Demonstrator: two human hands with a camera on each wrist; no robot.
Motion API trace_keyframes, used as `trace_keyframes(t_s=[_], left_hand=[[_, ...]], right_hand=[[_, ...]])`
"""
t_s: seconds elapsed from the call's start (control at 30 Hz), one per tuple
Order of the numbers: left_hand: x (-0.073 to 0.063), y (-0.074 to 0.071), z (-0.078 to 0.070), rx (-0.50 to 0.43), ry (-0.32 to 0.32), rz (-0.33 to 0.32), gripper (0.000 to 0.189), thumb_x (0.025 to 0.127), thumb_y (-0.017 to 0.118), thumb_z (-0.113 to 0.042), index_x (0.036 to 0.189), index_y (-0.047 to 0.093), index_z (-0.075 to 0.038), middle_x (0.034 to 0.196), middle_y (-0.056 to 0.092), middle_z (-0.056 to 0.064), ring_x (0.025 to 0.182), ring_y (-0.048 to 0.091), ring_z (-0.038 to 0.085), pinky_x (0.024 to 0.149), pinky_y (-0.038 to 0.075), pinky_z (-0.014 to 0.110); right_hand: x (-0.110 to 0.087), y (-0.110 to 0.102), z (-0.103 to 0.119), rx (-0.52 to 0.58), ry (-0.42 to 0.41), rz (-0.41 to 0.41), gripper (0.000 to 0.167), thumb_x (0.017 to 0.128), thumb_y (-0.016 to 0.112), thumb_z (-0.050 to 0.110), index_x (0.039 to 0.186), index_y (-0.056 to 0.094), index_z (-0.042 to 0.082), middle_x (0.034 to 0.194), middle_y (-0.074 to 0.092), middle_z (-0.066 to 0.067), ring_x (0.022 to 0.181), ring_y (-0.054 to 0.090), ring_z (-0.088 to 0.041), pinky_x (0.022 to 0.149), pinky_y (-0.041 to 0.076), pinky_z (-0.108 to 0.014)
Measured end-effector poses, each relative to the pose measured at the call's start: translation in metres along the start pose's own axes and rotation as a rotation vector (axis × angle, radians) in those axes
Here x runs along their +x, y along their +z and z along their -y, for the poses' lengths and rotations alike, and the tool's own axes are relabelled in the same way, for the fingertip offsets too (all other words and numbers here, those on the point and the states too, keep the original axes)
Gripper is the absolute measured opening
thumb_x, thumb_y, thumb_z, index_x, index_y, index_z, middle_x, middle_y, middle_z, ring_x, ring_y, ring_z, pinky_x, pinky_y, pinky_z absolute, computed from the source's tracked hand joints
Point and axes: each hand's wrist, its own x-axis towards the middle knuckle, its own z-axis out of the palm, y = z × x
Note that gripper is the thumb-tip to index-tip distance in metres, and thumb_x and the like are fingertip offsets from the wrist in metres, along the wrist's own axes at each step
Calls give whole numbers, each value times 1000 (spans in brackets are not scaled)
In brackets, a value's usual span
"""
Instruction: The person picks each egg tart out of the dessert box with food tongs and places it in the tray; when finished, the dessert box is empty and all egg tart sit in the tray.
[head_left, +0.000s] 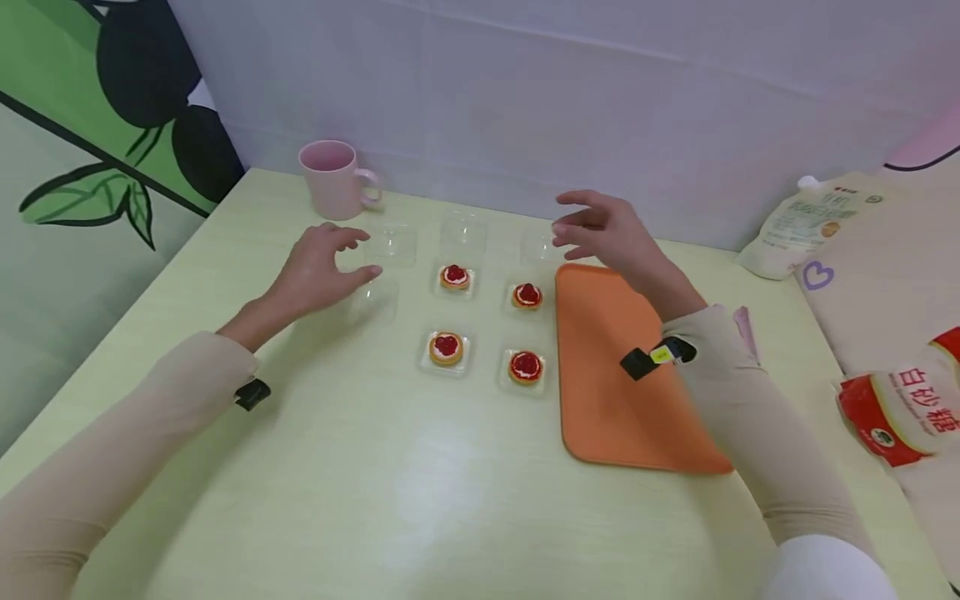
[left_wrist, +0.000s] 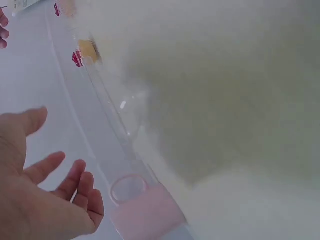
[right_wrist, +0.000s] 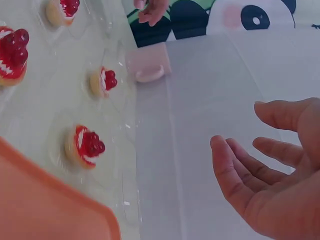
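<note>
My left hand [head_left: 318, 268] is held over the left of the table, thumb and fingers apart with nothing between them. Just beyond its fingertips are two clear plastic pieces [head_left: 395, 244], the nearer one [head_left: 377, 302] partly under the thumb in the head view. My right hand [head_left: 611, 235] hovers above the far edge of an orange tray [head_left: 600, 400], fingers loosely bent around no object. Another clear piece [head_left: 537, 247] lies beside its fingertips. Several small tarts with red fruit and white cream, such as the near right tart [head_left: 526, 367], sit in clear square holders between the hands.
A pink mug [head_left: 332, 182] stands at the back left, its handle facing right. A further clear piece [head_left: 463, 235] is at the back middle. On the right lie a white spouted pouch [head_left: 810, 221] and a red and white bag [head_left: 900, 404]. A pale cloth [head_left: 525, 100] hangs behind the table.
</note>
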Motion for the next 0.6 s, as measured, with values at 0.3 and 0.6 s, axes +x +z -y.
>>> trace_keyframes(t_s=[0.3,0.6], left_hand=[[37,16,-20,86,144,261,76,83,78,-39,144,49,-6,145,46,24,135,33,42,104,26,60],[58,36,-32,248,161,381,90,78,80,-46,150,42,-6,147,41,25,134,32,43,102,29,58]], right_hand=[[-58,-66,-44,68,122,-146,58,98,63,29,150,41,18,111,66,10,101,66,-6,83,56,-20],[-111,-110,-107,-34,219,-261,68,98,64,25,154,31,4,93,62,24,87,62,6,75,54,-14]])
